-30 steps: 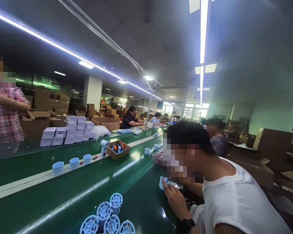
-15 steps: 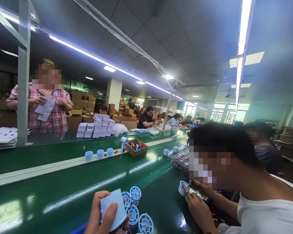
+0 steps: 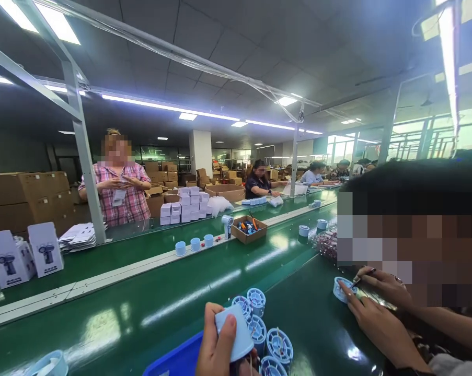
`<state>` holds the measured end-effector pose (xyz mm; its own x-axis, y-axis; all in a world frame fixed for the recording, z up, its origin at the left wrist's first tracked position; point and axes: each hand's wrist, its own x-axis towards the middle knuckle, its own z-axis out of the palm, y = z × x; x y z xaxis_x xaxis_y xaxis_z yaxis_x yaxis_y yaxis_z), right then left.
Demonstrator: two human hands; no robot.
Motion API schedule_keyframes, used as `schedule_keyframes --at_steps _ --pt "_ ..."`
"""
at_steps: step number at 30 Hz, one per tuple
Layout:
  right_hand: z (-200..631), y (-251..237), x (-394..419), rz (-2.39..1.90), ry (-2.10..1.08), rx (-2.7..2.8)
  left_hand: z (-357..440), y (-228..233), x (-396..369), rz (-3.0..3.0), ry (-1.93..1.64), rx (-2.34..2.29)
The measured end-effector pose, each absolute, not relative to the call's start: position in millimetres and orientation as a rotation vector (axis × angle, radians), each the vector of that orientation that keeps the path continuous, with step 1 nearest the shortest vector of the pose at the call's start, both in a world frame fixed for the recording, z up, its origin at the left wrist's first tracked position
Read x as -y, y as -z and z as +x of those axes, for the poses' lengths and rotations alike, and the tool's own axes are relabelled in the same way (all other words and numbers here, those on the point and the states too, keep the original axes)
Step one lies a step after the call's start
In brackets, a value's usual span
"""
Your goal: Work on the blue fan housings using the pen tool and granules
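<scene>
My left hand (image 3: 216,342) grips a light-blue cylindrical plastic housing (image 3: 236,334), thumb on the near side and fingers behind. The housing is tilted, its smooth side towards me. Below its lower edge, a few bent fingers of my right hand (image 3: 249,364) show close to the housing and thin wires; the rest is hidden, and what they pinch is unclear. Just right stand several similar blue housings (image 3: 279,344) with spoked ends and small wires. A blue plastic bin (image 3: 176,356) lies left of my left hand.
A co-worker's hands (image 3: 377,308) work on a blue housing (image 3: 342,290) at right. Along the green conveyor (image 3: 141,292) are a pale rail, blue cups (image 3: 195,244) and a cardboard box (image 3: 248,230) of parts. White boxes (image 3: 188,204) stand beyond, before a person in plaid (image 3: 120,196).
My view has swung left, so the scene sits further right and printed boxes show at the left. My left hand still holds the housing. More of the blue bin is visible.
</scene>
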<state>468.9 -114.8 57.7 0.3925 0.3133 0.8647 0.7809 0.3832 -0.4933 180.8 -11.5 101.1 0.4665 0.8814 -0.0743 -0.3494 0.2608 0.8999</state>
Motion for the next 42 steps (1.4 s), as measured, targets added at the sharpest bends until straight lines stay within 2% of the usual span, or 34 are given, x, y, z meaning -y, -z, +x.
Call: schedule_keyframes --at_steps 2,5,12,19,28,32,35,39,42 --pt "489.4 -39.9 126.7 -1.291 0.450 1.263 174.1 -107.3 5.4 0.981 -0.908 -0.629" --pt "498.5 -24.2 134.6 -1.302 0.336 1.254 161.2 -119.7 -12.5 0.817 -0.955 -0.600" --pt "502.3 -19.8 139.9 -1.291 0.241 1.099 151.6 -133.7 -42.3 0.555 -1.043 -0.708" --pt "508.8 -17.8 140.3 -1.268 0.136 1.085 158.2 -138.3 -30.0 0.429 -0.974 -0.712" --pt "528.5 8.5 141.1 -1.606 0.345 1.352 154.0 -153.1 -8.8 0.301 -0.856 -0.719" --pt "536.7 1.9 137.3 -1.539 0.212 1.232 152.7 -155.2 -5.7 0.310 -0.855 -0.728" --pt "498.5 -17.0 132.5 -1.433 0.024 1.105 153.1 -152.7 -0.4 0.398 -0.797 -0.755" --pt "366.6 -29.6 126.2 -1.217 -0.325 1.017 157.8 -137.0 11.2 0.798 -0.558 -0.662" --pt "284.9 -27.2 115.0 -1.230 -0.364 1.009 164.2 -114.6 16.2 1.178 -0.354 -0.507"
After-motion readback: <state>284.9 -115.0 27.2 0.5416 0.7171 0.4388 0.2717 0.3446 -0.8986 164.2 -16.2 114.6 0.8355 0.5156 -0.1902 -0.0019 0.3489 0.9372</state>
